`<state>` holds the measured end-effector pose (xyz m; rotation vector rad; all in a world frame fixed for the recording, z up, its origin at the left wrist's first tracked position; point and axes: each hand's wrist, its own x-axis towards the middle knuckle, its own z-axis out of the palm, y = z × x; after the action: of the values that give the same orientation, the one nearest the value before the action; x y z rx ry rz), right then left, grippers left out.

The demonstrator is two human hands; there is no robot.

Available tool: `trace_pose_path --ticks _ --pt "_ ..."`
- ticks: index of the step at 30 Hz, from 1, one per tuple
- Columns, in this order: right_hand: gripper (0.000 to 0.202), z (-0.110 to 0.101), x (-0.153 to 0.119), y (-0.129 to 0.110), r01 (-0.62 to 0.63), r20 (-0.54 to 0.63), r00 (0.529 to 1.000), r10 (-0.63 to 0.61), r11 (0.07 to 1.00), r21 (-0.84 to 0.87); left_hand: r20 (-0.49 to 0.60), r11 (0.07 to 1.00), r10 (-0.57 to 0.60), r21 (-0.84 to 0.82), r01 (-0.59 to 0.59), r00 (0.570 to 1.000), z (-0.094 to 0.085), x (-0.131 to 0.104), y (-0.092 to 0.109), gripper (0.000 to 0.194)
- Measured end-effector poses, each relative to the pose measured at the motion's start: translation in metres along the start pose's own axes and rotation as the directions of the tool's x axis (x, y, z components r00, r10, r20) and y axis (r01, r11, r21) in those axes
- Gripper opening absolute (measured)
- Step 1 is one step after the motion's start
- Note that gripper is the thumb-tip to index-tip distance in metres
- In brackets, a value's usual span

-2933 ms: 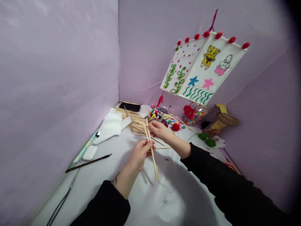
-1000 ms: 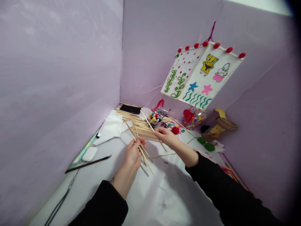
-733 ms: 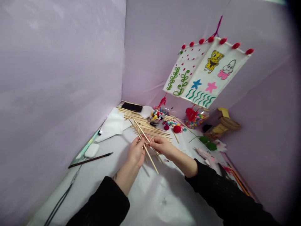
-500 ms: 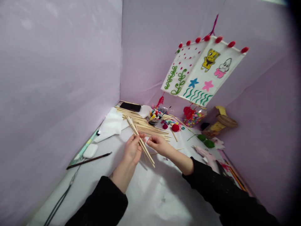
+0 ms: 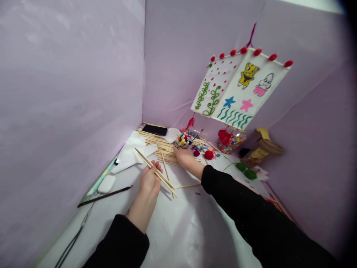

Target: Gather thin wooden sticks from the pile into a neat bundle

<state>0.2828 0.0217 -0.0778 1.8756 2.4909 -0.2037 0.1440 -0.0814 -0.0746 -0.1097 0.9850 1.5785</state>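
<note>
- Since half a second ago, the right hand (image 5: 185, 159) has left the bundle and stretched forward to the pile of loose sticks (image 5: 163, 147) at the far side of the table; its fingers lie down on the pile, and whether they have closed on a stick cannot be told.
- Left hand (image 5: 150, 179) stays curled around a small bundle of wooden sticks (image 5: 155, 172), held slanting from upper left to lower right above the table, now lower and closer to the white table cover (image 5: 184, 230).
- One single stick (image 5: 187, 185) lies flat on the cover just right of the bundle.
- Near the right hand stand a cup of paint markers (image 5: 184, 140) and a red pom-pom (image 5: 208, 155).
- Left of the hands lie white tissue sheets (image 5: 131, 150), a white case (image 5: 106, 183) and a dark brush (image 5: 104, 195).
- Beyond the pile rests a black phone (image 5: 154, 129).
- Above hangs a decorated paper lantern (image 5: 237, 87).
</note>
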Motion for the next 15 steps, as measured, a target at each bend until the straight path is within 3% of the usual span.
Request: trace_pose_path --ticks 5,15 --pt "0.033 -0.003 0.014 -0.008 -0.004 0.072 0.997 0.008 0.998 -0.056 -0.026 1.000 -0.020 0.017 0.020 0.999 0.001 0.000 0.001 0.025" --pt "0.019 -0.005 -0.024 0.024 0.066 0.033 0.997 -0.067 0.997 0.033 0.025 0.999 -0.046 0.030 0.045 0.999 -0.001 -0.004 -0.005 0.023"
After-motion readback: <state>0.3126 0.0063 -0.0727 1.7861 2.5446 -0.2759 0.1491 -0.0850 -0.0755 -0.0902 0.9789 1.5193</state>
